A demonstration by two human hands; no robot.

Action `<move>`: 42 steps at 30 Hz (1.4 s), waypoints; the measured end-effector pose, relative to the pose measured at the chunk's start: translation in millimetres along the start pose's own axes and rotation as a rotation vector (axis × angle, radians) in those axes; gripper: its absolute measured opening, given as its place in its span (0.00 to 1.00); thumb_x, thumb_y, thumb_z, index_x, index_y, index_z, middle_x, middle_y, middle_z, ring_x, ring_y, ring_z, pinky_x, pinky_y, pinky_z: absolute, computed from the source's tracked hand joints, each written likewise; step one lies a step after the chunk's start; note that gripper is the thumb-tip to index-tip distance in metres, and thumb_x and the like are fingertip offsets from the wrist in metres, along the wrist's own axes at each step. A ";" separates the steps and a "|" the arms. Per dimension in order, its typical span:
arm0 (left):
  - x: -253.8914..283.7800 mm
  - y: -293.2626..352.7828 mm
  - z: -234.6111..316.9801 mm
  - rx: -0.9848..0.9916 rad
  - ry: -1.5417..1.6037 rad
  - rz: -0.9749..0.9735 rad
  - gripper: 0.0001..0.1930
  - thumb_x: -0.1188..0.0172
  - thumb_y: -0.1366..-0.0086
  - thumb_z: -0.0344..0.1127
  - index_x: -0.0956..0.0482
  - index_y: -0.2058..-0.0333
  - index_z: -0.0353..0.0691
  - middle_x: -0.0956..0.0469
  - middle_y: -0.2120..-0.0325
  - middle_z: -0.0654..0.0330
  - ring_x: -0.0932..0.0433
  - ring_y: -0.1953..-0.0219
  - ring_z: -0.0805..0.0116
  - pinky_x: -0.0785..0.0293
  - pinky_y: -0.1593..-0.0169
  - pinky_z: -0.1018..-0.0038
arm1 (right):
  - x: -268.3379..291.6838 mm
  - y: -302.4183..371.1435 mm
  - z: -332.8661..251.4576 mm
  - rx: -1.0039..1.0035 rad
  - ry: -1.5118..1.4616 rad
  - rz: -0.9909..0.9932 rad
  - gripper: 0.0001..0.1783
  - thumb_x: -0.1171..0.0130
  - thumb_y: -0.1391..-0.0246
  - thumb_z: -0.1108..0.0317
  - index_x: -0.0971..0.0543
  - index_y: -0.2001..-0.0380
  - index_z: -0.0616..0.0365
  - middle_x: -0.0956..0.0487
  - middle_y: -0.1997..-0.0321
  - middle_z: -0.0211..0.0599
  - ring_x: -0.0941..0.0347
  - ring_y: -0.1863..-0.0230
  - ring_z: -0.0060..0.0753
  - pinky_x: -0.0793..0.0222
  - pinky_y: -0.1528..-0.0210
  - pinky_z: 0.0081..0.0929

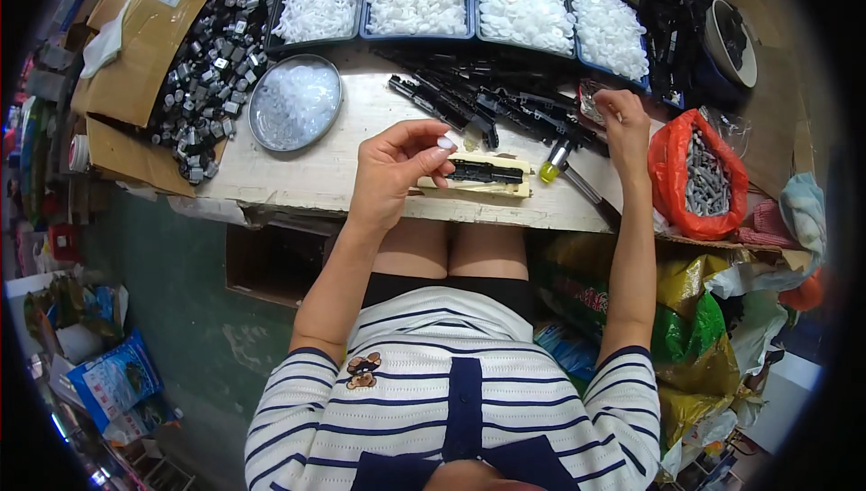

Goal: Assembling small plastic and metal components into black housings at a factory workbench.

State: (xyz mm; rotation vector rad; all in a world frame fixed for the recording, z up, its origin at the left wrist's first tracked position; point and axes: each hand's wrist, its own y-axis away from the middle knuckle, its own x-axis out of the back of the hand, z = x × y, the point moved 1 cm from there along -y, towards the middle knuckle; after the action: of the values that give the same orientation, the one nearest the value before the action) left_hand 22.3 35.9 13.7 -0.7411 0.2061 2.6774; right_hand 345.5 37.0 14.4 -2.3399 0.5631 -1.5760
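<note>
My left hand (401,166) pinches a small white plastic piece (446,142) between thumb and fingertips. Just beside and below those fingers, a long black plastic part (487,172) lies in a cream-coloured block (516,190) near the table's front edge. Over a small red-edged container (590,103), my right hand (622,121) has its fingers drawn together at the rim; what they grip, if anything, is hidden. A hammer with a yellow end (550,171) rests between the block and my right forearm, its handle pointing to the front edge.
Several blue trays (419,36) of white plastic pieces line the back. Black parts (505,108) are heaped mid-table. To the left are a round metal dish (260,133) of clear pieces and a pile of small metallic parts (216,67). A red bag (667,166) of grey pieces stands right.
</note>
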 end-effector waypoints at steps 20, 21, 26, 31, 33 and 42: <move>-13.9 22.0 -6.7 -0.017 -0.328 -0.048 0.17 0.40 0.46 0.21 0.27 0.56 0.32 0.25 0.69 0.60 0.26 0.71 0.78 0.27 0.70 0.83 | 3.9 29.1 -145.0 0.476 -0.613 -0.359 0.08 0.42 0.58 0.76 0.23 0.70 0.54 0.26 0.73 0.29 0.32 0.69 0.31 0.44 0.66 0.26; -14.3 22.1 -6.4 -0.028 -0.341 -0.051 0.17 0.40 0.46 0.21 0.27 0.56 0.33 0.25 0.69 0.60 0.27 0.71 0.78 0.28 0.70 0.84 | 4.8 28.8 -145.5 0.487 -0.605 -0.353 0.09 0.42 0.58 0.76 0.23 0.70 0.55 0.26 0.73 0.29 0.33 0.69 0.31 0.44 0.66 0.26; -16.3 21.2 -6.0 -0.061 -0.367 -0.048 0.17 0.41 0.46 0.21 0.27 0.56 0.33 0.25 0.71 0.62 0.27 0.72 0.80 0.28 0.71 0.85 | 8.5 28.3 -148.0 0.486 -0.610 -0.348 0.09 0.42 0.58 0.76 0.23 0.69 0.55 0.26 0.73 0.29 0.33 0.69 0.32 0.45 0.66 0.26; -16.0 22.3 -6.8 -0.056 -0.391 -0.048 0.17 0.41 0.46 0.21 0.27 0.55 0.33 0.24 0.70 0.60 0.27 0.71 0.78 0.28 0.71 0.84 | 9.3 27.8 -150.8 0.499 -0.596 -0.352 0.09 0.42 0.58 0.76 0.23 0.69 0.55 0.27 0.74 0.29 0.33 0.68 0.31 0.45 0.65 0.26; -17.6 21.2 -7.9 -0.066 -0.368 -0.060 0.17 0.41 0.46 0.21 0.27 0.56 0.32 0.24 0.70 0.60 0.26 0.72 0.78 0.28 0.71 0.83 | 8.2 26.7 -150.5 0.543 -0.545 -0.379 0.09 0.42 0.58 0.76 0.23 0.69 0.54 0.27 0.75 0.29 0.33 0.68 0.31 0.45 0.65 0.27; -11.3 19.9 -17.3 0.017 -0.088 -0.019 0.13 0.43 0.42 0.24 0.26 0.57 0.32 0.24 0.73 0.61 0.25 0.74 0.78 0.26 0.73 0.83 | -5.3 38.0 -143.5 0.417 -0.599 -0.191 0.07 0.41 0.58 0.75 0.25 0.72 0.53 0.27 0.72 0.29 0.33 0.67 0.32 0.45 0.64 0.28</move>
State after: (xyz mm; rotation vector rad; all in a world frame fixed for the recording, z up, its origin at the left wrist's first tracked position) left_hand 32.1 10.1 5.7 -0.6150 0.1979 2.6799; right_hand 204.2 5.3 47.8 -2.3966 -0.1174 -0.8544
